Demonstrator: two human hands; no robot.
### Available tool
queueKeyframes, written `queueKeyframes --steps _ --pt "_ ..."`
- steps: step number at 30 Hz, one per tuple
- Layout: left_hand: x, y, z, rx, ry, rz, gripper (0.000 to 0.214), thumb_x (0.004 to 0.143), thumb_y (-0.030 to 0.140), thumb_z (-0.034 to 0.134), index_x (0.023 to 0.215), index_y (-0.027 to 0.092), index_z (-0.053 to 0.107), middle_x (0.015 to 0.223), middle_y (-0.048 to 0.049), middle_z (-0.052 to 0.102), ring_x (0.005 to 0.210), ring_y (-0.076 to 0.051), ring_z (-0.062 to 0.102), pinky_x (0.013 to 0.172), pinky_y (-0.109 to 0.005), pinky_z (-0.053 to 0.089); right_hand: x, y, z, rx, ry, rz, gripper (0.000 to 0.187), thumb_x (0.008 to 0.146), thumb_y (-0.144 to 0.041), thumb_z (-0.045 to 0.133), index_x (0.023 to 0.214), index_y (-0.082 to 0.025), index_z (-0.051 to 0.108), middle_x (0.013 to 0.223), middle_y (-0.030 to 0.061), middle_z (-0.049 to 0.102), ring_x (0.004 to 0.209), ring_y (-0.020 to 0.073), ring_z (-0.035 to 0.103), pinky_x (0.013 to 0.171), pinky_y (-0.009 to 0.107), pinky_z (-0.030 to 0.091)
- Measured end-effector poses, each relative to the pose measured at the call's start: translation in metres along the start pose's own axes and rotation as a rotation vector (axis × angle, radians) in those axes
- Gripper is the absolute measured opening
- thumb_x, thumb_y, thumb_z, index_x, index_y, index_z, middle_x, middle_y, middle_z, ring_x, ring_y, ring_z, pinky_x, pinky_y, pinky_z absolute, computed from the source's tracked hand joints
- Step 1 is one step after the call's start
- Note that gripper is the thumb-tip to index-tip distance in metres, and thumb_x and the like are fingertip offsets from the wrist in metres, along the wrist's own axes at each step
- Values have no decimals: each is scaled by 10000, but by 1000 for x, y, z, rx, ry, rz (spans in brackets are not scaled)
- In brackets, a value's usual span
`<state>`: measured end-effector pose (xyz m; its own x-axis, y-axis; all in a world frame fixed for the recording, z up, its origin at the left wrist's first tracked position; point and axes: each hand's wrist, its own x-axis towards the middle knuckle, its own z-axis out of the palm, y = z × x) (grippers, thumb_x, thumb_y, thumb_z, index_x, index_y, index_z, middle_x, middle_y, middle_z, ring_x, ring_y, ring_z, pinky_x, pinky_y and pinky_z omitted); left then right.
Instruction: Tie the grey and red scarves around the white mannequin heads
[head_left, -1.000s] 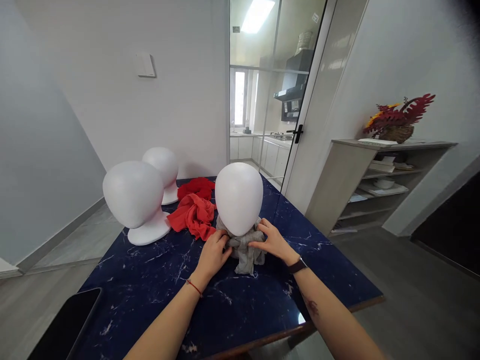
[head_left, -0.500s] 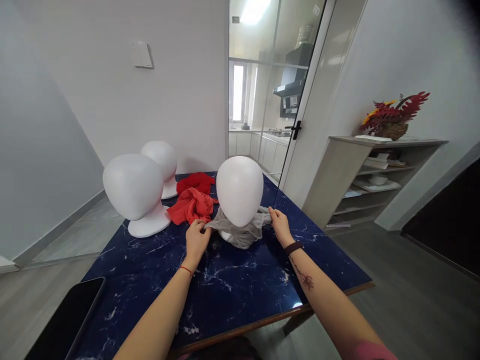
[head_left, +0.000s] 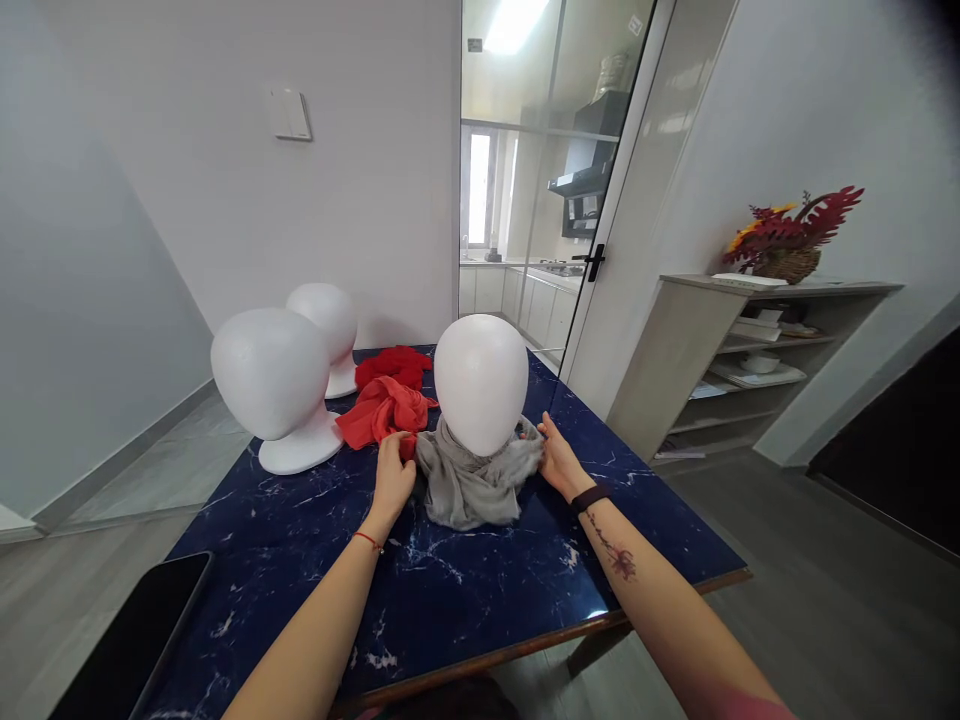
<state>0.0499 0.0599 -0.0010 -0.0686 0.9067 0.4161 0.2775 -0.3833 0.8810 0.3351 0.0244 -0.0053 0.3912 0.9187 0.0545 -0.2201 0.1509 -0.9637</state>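
Observation:
A white mannequin head (head_left: pixel 481 385) stands upright on the table. A grey scarf (head_left: pixel 472 490) is draped around its neck, the front hanging in loose folds down to the tabletop. My left hand (head_left: pixel 391 480) is at the scarf's left edge, fingers bent and apart from the thumb, with nothing visibly gripped. At the opposite edge my right hand (head_left: pixel 561 458) is open, its fingers spread against the cloth; some fingertips are hidden behind it. Left of the head lie a coral-red scarf (head_left: pixel 382 412) and a deeper red scarf (head_left: pixel 394 368), both crumpled.
Two more white mannequin heads (head_left: pixel 270 370) stand on the left of the blue marbled table (head_left: pixel 465 620). A dark phone (head_left: pixel 135 640) is at the near left corner. Beyond are a glass door (head_left: pixel 517 200) and, to the right, a shelf unit (head_left: pixel 675 360) with a flower basket (head_left: pixel 787 262).
The grey scarf's front has dropped from a gathered band into wider, lower folds. Both hands have loosened from its ends and stay close to its sides.

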Motion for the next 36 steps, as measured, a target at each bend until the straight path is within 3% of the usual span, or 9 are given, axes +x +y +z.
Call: queueKeyframes --steps 5,8,14,18,21,24,27,32,36 --pt "-18 26 1 278 -472 458 218 772 152 447 968 181 536 955 -62 584 923 -189 545 857 -337 434 -18 -3 13 -10 -86 149 400 725 -515 625 979 -265 444 718 -41 586 492 118 539 415 224 419" --pt "-23 28 2 378 -719 475 188 814 330 510 924 180 546 834 -41 595 755 -171 551 709 -283 441 -18 0 13 -226 -87 96 424 711 -566 605 955 -242 484 659 -55 530 400 74 400 369 194 285" --pt "-20 25 2 544 -902 422 149 748 277 565 851 173 592 750 -30 609 681 -169 559 625 -251 388 -12 -3 -3 -825 98 -298 464 729 -616 537 944 -204 553 757 26 603 654 182 552 612 284 403" --pt "-15 23 -1 706 -800 346 126 708 184 518 801 195 602 775 -47 646 722 -192 599 629 -259 377 -10 -11 -10 -925 188 -300 470 747 -626 513 982 -220 552 835 42 639 746 216 589 667 303 408" --pt "-6 16 -8 760 -512 157 124 730 253 504 800 207 595 754 -48 652 721 -207 606 625 -269 386 -10 -15 -13 -955 222 -309 461 739 -611 538 991 -226 553 870 43 649 777 222 600 683 307 415" --pt "5 4 -18 582 -141 -43 144 749 272 473 779 196 591 750 -45 652 718 -196 600 658 -274 419 -9 -14 -15 -985 235 -354 446 752 -586 546 1001 -215 561 929 60 642 837 232 596 726 329 429" --pt "11 -6 -25 414 75 -134 216 776 248 420 891 171 586 846 -65 661 771 -193 609 703 -290 460 -10 -12 -14 -1052 274 -493 449 763 -544 561 1031 -185 573 1029 105 606 960 268 551 810 386 425" --pt "3 -2 -18 386 79 104 463 687 96 459 1139 171 522 1155 -106 579 1099 -240 532 969 -391 405 -23 -9 2 -981 237 -750 319 832 -342 511 1104 -176 532 1130 123 551 1066 260 489 910 437 400" --pt "-10 9 -5 356 -187 363 471 735 64 420 1182 187 500 1216 -95 542 1167 -227 488 1026 -427 370 -36 -1 23 -710 52 -673 333 825 -243 475 1150 -176 447 1100 113 556 998 200 554 831 358 480"
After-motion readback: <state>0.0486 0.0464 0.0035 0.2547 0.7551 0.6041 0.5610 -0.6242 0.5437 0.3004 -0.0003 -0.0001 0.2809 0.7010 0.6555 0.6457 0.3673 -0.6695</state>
